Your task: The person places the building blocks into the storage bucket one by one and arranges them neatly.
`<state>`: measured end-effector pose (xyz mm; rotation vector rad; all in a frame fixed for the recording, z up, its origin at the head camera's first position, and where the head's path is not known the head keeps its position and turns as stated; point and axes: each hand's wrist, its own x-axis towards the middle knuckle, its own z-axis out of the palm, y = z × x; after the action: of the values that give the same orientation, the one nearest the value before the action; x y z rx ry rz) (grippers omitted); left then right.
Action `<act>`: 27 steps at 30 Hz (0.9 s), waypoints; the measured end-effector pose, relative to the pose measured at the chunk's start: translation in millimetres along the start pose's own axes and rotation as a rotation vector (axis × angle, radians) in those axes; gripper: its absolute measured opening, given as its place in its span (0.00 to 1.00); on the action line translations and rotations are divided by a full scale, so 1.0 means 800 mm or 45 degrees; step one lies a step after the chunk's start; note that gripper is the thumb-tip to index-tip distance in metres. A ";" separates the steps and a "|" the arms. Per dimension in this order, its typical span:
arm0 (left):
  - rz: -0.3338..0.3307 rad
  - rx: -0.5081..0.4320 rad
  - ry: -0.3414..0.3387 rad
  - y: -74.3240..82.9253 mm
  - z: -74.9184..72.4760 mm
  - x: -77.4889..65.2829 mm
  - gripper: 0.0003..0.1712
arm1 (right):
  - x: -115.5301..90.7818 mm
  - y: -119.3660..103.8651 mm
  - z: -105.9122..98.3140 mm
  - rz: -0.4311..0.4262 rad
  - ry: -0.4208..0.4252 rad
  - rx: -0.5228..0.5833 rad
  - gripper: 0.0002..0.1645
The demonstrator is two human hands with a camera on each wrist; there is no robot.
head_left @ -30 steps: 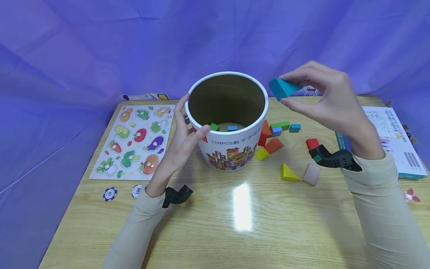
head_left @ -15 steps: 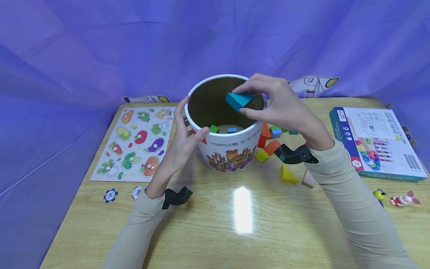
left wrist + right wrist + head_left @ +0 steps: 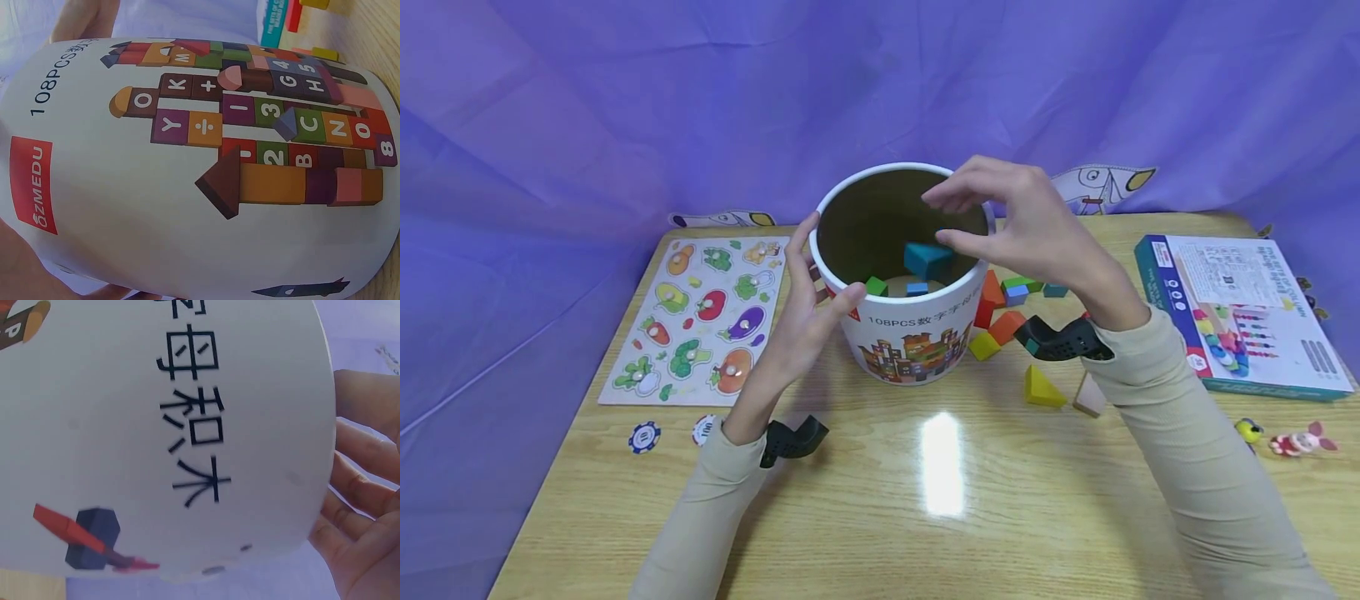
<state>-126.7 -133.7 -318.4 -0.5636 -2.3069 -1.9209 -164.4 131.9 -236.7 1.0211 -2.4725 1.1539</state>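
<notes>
A large white bucket (image 3: pixel 910 321) with printed toy blocks on its wall stands upright on the table. My left hand (image 3: pixel 805 321) holds it at the left, thumb at the front rim and fingers along the outer side. Over the right part of the opening is my right hand (image 3: pixel 1015 212), thumb and fingers spread apart with nothing between them. Just below its fingertips, inside the bucket, a teal triangular block (image 3: pixel 927 260) is in the air or near the bottom. A green block (image 3: pixel 877 287) and a blue block (image 3: pixel 917 289) lie in the bucket; its front wall hides more of the inside.
Several coloured blocks, among them a yellow triangle (image 3: pixel 1043 388), lie right of the bucket. A vegetable puzzle board (image 3: pixel 700 321) and poker chips (image 3: pixel 644 437) are at the left. A game box (image 3: pixel 1247 317) and small figurines (image 3: pixel 1300 442) sit at the right. A purple curtain (image 3: pixel 880 83) hangs behind.
My right hand moved left over the bucket with the teal block, then spread its fingers and let go. The block is now lower, inside the bucket. My left hand stayed in place.
</notes>
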 end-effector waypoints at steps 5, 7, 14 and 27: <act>0.005 0.000 -0.008 0.001 0.001 0.001 0.61 | -0.014 0.013 -0.020 0.009 0.069 0.082 0.21; 0.003 0.003 -0.008 0.001 0.002 0.002 0.61 | -0.024 0.025 -0.033 0.032 0.103 0.143 0.21; 0.003 0.006 -0.011 0.001 0.000 0.001 0.60 | -0.065 0.101 -0.059 0.335 0.107 0.228 0.21; 0.014 -0.009 -0.010 -0.001 -0.001 0.001 0.59 | -0.130 0.209 -0.017 0.840 -0.289 -0.059 0.20</act>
<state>-127.5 -134.3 -318.9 -0.5850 -2.2979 -1.9257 -203.0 268.5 -373.8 0.3235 -3.1248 1.1753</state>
